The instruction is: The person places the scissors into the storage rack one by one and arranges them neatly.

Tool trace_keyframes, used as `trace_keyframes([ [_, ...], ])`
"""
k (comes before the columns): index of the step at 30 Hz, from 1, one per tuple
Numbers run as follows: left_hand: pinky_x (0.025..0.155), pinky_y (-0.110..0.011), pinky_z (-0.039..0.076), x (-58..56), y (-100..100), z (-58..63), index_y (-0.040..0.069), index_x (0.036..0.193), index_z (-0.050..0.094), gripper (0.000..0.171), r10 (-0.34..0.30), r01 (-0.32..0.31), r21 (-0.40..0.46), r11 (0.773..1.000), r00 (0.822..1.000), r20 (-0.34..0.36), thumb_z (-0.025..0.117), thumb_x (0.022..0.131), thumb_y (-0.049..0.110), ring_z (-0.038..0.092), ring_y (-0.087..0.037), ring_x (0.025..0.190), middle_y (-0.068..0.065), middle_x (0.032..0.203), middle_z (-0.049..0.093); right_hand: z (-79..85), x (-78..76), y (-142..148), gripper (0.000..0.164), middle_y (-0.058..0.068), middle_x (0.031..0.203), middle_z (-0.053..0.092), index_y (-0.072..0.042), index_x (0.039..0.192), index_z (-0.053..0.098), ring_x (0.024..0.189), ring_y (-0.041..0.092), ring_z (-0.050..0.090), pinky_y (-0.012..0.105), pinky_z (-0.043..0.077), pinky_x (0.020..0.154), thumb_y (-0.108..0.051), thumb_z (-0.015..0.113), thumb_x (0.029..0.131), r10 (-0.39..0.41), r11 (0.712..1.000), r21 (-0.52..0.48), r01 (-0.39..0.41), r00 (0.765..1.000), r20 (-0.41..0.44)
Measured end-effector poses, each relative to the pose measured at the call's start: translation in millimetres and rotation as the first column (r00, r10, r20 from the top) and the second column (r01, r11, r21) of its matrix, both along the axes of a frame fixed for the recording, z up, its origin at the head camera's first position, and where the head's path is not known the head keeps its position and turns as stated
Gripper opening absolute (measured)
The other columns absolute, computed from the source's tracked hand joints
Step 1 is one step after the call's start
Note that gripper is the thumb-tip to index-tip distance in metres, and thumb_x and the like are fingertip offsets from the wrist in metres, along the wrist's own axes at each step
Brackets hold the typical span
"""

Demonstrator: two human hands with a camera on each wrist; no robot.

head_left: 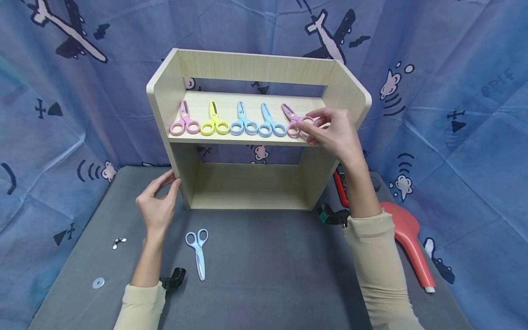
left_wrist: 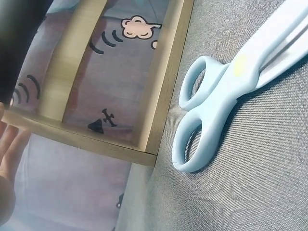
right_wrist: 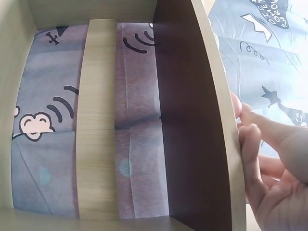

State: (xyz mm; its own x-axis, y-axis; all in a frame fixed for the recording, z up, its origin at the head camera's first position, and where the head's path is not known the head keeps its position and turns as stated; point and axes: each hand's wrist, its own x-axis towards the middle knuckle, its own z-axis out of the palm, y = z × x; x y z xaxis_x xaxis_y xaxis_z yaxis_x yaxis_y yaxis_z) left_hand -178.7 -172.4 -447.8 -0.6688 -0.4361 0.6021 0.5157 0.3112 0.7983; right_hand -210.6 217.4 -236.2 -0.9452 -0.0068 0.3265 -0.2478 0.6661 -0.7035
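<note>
A pale wooden two-tier shelf stands on the grey table. Along its upper tier lie pink scissors, yellow scissors and two light blue pairs, tips toward the back. At the right end of that row, my right hand pinches the handles of tilted pink scissors; the shelf edge hides them in the right wrist view. My left hand touches the outside of the left side panel with fingers extended. Another light blue pair of scissors lies on the table in front, large in the left wrist view.
Near the table's left edge lie a small shiny metal piece and a flat round disc. To the right, a red long-handled object and a red-edged item lie beside my right arm. A patterned blue curtain surrounds the table.
</note>
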Motion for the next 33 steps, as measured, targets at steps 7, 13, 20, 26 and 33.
trace_keyframes([
  [7, 0.077, -0.002, 0.057, -0.1, 0.2, 1.4, -0.003, 0.116, 0.083, 0.027, -0.004, 0.004, 0.008, 1.0, 1.0, -0.003, 0.086, 0.09, -0.002, 0.074, 0.009, 0.093, -0.028, 0.106, 0.081, 2.3, 4.1, 2.0, 0.048, 0.001, 0.07, 0.068, 0.0, 0.124, 0.077, 0.049, 0.015, 0.065, 0.02, 0.053, 0.047, -0.037, 0.086, 0.095, -0.011, 0.999, 0.046, 0.008, 0.999, 0.046],
  [13, 0.077, -0.002, 0.057, 0.1, -0.2, 1.4, -0.002, 0.117, 0.082, 0.027, 0.0, 0.0, 0.006, 1.0, 1.0, -0.003, 0.086, 0.09, -0.002, 0.074, 0.009, 0.094, -0.027, 0.107, 0.081, 3.9, 4.2, 2.3, 0.051, 0.0, 0.063, 0.063, -0.002, 0.122, 0.078, 0.046, 0.017, 0.06, 0.025, 0.046, 0.044, -0.046, 0.084, 0.095, -0.004, 0.995, 0.1, -0.003, 0.997, 0.074],
  [20, 0.076, -0.001, 0.057, -0.1, -0.1, -0.4, -0.003, 0.116, 0.082, 0.027, 0.01, -0.01, -0.003, 1.0, 1.0, -0.006, 0.086, 0.09, -0.002, 0.074, 0.01, 0.094, -0.027, 0.106, 0.082, 5.3, 4.2, 3.0, 0.055, 0.0, 0.06, 0.06, -0.003, 0.121, 0.078, 0.045, 0.016, 0.058, 0.028, 0.044, 0.045, -0.051, 0.083, 0.095, -0.006, 0.989, 0.146, -0.008, 0.996, 0.091],
  [26, 0.075, 0.0, 0.055, -1.1, -0.1, -1.7, -0.004, 0.117, 0.082, 0.027, 0.024, -0.024, -0.025, 0.999, 1.0, -0.001, 0.085, 0.09, -0.004, 0.072, 0.012, 0.094, -0.027, 0.107, 0.082, 6.8, 5.2, 3.3, 0.055, 0.001, 0.062, 0.061, -0.003, 0.122, 0.079, 0.048, 0.024, 0.062, 0.031, 0.046, 0.048, -0.05, 0.084, 0.094, -0.003, 0.984, 0.18, -0.018, 0.993, 0.115],
  [33, 0.075, 0.0, 0.055, -1.0, -0.5, -2.0, -0.004, 0.117, 0.082, 0.027, 0.026, -0.026, -0.031, 0.999, 1.0, -0.005, 0.085, 0.09, -0.005, 0.072, 0.012, 0.094, -0.028, 0.107, 0.081, 5.6, 5.4, 4.5, 0.06, 0.002, 0.065, 0.062, -0.002, 0.128, 0.077, 0.049, 0.026, 0.063, 0.03, 0.047, 0.048, -0.05, 0.083, 0.094, -0.004, 0.986, 0.164, -0.014, 0.994, 0.108],
])
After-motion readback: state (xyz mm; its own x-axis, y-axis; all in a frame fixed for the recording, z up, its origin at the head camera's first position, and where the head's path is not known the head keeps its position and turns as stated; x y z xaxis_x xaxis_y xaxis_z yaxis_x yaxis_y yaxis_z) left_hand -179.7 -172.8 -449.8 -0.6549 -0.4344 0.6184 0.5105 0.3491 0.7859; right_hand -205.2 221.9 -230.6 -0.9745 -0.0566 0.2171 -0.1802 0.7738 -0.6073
